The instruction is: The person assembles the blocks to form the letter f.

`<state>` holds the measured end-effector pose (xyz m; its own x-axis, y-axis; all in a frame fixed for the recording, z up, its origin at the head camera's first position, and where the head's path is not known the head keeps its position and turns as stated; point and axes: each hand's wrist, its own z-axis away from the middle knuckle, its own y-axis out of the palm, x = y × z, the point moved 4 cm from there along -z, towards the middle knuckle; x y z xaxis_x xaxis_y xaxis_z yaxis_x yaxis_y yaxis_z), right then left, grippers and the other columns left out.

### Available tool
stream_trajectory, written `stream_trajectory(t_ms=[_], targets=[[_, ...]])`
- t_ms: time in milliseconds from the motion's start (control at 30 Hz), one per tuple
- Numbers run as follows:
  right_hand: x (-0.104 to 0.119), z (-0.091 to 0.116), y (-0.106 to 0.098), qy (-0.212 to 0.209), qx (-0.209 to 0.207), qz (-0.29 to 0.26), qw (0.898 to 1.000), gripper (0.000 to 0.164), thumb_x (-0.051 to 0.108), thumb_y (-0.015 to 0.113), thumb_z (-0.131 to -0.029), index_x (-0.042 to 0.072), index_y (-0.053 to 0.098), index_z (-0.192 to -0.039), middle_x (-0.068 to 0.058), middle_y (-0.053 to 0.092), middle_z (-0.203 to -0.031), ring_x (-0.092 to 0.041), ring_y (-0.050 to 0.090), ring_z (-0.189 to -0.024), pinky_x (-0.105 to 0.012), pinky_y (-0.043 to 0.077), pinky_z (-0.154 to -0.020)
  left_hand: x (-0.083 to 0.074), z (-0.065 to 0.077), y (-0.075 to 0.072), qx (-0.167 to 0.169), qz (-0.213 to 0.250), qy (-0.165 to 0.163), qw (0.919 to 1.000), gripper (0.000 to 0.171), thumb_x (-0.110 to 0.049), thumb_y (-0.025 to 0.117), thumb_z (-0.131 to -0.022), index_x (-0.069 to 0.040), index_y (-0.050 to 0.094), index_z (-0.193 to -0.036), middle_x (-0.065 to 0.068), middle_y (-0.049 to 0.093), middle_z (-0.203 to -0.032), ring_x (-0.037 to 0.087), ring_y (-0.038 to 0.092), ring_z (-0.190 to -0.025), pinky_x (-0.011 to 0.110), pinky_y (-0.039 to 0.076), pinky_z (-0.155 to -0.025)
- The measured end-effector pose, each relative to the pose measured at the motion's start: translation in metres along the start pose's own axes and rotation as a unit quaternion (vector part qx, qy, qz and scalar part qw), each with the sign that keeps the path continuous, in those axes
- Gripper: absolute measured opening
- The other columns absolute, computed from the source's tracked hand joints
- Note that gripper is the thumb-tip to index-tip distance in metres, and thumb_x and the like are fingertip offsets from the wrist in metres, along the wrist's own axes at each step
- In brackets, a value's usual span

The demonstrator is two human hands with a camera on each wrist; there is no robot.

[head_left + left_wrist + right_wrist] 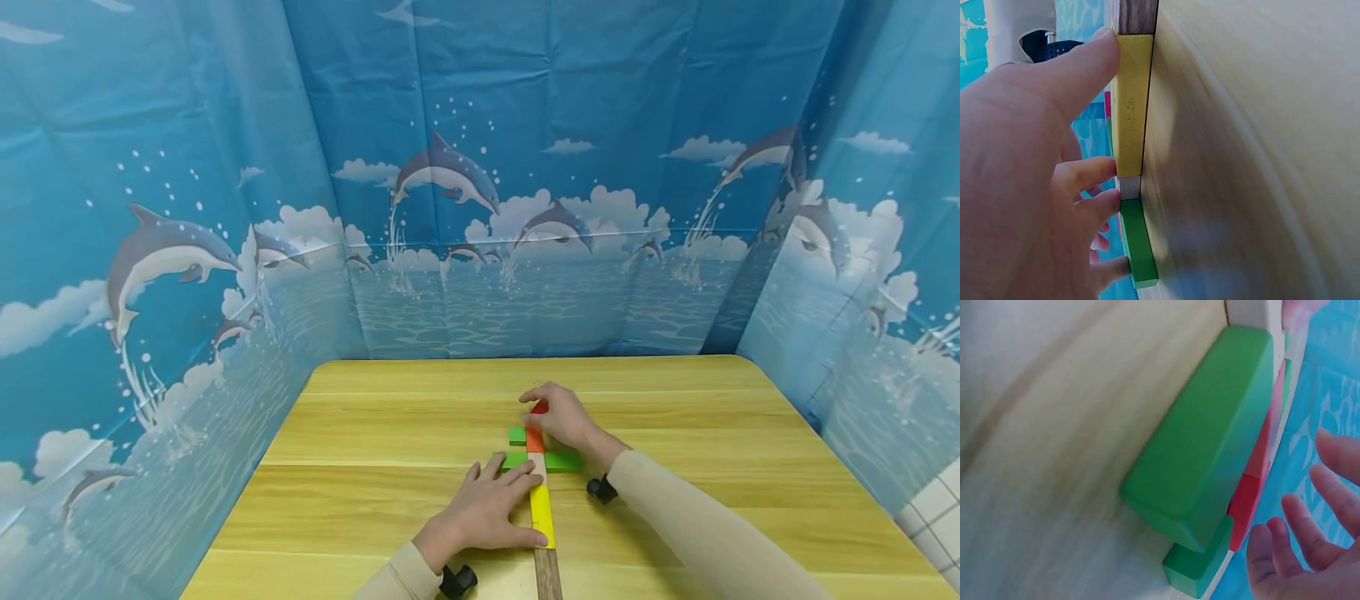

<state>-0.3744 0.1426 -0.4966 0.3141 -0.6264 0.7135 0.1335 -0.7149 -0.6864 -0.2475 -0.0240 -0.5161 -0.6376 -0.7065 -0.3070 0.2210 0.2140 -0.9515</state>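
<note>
A line of wooden blocks lies on the table: a dark wood-grain block (548, 575), a yellow block (542, 512), a pale block (537, 461), an orange-red block (534, 439) and a red block (540, 407) at the far end. Green blocks (564, 462) flank the pale one on both sides. My left hand (487, 510) spreads over the near part, its thumb at the yellow block's near end and fingertips on the yellow, pale and left green blocks. Around the far end hovers my right hand (564, 417), fingers spread and gently bent beside the red block (1244, 509).
A small green block (517, 435) sits left of the orange-red one. The wood-grain table (360, 467) reaches back to a blue dolphin-print curtain (480, 300), which also hangs along both sides. Black cameras (457, 582) are strapped at the wrists.
</note>
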Motion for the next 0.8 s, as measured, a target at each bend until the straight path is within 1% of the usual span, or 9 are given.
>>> stream_trajectory(t_ms=[67, 300, 433, 600, 800], targets=[[0.001, 0.001, 0.003, -0.008, 0.009, 0.009, 1.000, 0.034, 0.015, 0.076, -0.092, 0.012, 0.071, -0.126, -0.008, 0.061, -0.124, -0.018, 0.059, -0.091, -0.037, 0.053, -0.082, 0.000, 0.000, -0.001, 0.000, 0.001, 0.001, 1.0000, 0.082, -0.077, 0.052, -0.087, -0.034, 0.039, -0.155, -0.010, 0.025, -0.164, 0.041, 0.022, -0.148, 0.072, 0.025, -0.106], [0.001, 0.004, 0.010, -0.043, 0.033, 0.033, 0.998, 0.031, 0.017, 0.077, -0.092, 0.013, 0.073, -0.122, -0.005, 0.063, -0.119, -0.027, 0.060, -0.103, -0.042, 0.052, -0.086, -0.001, 0.000, -0.001, 0.000, 0.005, 0.004, 1.0000, 0.082, -0.076, 0.053, -0.088, -0.034, 0.037, -0.156, -0.009, 0.024, -0.164, 0.041, 0.020, -0.149, 0.073, 0.025, -0.106], [0.000, 0.003, 0.013, -0.057, 0.044, 0.048, 0.996, 0.029, 0.019, 0.077, -0.091, 0.014, 0.074, -0.120, -0.004, 0.063, -0.118, -0.027, 0.057, -0.107, -0.044, 0.050, -0.089, -0.001, 0.000, 0.000, -0.001, 0.001, 0.003, 1.0000, 0.083, -0.078, 0.052, -0.087, -0.035, 0.035, -0.157, -0.010, 0.024, -0.164, 0.040, 0.020, -0.149, 0.072, 0.026, -0.106], [-0.001, 0.002, 0.015, -0.062, 0.051, 0.068, 0.994, 0.026, 0.022, 0.078, -0.091, 0.017, 0.076, -0.117, 0.000, 0.063, -0.119, -0.027, 0.054, -0.111, -0.047, 0.048, -0.093, -0.001, 0.001, 0.000, -0.003, -0.004, 0.000, 1.0000, 0.084, -0.078, 0.051, -0.087, -0.035, 0.035, -0.157, -0.010, 0.024, -0.164, 0.040, 0.020, -0.149, 0.072, 0.026, -0.106], [0.001, 0.002, 0.018, -0.077, 0.061, 0.113, 0.989, 0.023, 0.027, 0.079, -0.090, 0.020, 0.078, -0.111, 0.004, 0.062, -0.119, -0.024, 0.050, -0.111, -0.044, 0.046, -0.093, -0.002, 0.001, -0.001, -0.003, -0.006, 0.000, 1.0000, 0.084, -0.078, 0.051, -0.087, -0.034, 0.036, -0.157, -0.010, 0.024, -0.164, 0.040, 0.020, -0.149, 0.072, 0.026, -0.106]])
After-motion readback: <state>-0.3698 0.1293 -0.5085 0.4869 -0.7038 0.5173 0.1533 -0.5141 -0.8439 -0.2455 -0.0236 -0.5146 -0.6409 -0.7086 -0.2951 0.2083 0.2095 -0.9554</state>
